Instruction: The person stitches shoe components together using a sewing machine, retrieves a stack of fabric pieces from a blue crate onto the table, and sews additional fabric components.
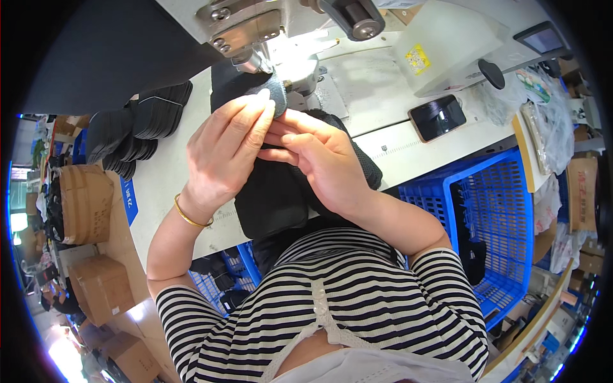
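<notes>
Under the head of a sewing machine (252, 60) lies a dark fabric piece (276, 96) with a rounded, lighter edge. My left hand (223, 150) pinches that edge between thumb and fingertips, just in front of the needle area. Close against it, my right hand (329, 159) has its fingers bent around the same fabric, partly hidden behind the left fingers. More black fabric (271, 198) hangs below both hands over the table's front edge, and a textured black part (361, 156) shows beside my right wrist. The needle itself is hard to make out in the bright lamp light.
Stacks of black, rounded fabric pieces (143, 121) lie on the table at the left. A phone (438, 118) rests at the right. Blue plastic baskets (491, 223) stand below the table's front edge. Cardboard boxes (99, 287) sit on the floor at left.
</notes>
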`<state>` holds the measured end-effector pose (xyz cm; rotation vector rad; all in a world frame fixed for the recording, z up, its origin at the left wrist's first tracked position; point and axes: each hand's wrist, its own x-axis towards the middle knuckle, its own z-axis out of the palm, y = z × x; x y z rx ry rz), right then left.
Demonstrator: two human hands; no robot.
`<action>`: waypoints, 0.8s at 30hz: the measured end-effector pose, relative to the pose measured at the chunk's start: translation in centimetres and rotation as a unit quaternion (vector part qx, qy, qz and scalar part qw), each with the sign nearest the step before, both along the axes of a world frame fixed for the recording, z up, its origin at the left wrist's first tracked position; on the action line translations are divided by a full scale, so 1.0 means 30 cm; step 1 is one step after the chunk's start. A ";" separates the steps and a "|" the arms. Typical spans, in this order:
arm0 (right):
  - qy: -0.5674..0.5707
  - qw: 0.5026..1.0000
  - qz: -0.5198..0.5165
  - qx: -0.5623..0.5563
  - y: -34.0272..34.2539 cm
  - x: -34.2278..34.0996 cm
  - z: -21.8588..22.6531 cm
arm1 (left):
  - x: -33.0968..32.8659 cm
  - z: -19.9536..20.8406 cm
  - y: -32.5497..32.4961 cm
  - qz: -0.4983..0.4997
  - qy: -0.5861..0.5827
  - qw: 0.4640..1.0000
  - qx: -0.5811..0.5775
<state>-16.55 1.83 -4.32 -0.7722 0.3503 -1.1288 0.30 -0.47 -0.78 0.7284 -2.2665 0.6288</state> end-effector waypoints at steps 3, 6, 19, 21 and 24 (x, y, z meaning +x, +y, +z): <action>-0.030 1.000 0.006 0.003 -0.015 0.011 0.002 | 0.002 0.001 -0.021 0.006 -0.004 1.000 -0.018; -0.023 1.000 0.002 0.012 -0.034 0.019 0.008 | 0.011 0.004 -0.042 0.012 -0.015 1.000 -0.018; 0.002 1.000 -0.029 0.002 -0.039 0.037 0.033 | -0.008 0.009 -0.074 0.052 -0.019 0.998 -0.015; 0.003 1.000 -0.030 -0.005 -0.041 0.036 0.029 | -0.010 0.003 -0.071 0.058 -0.020 0.998 -0.008; -0.007 0.999 -0.030 -0.014 -0.044 0.037 0.020 | -0.017 -0.007 -0.074 0.066 -0.010 0.998 0.007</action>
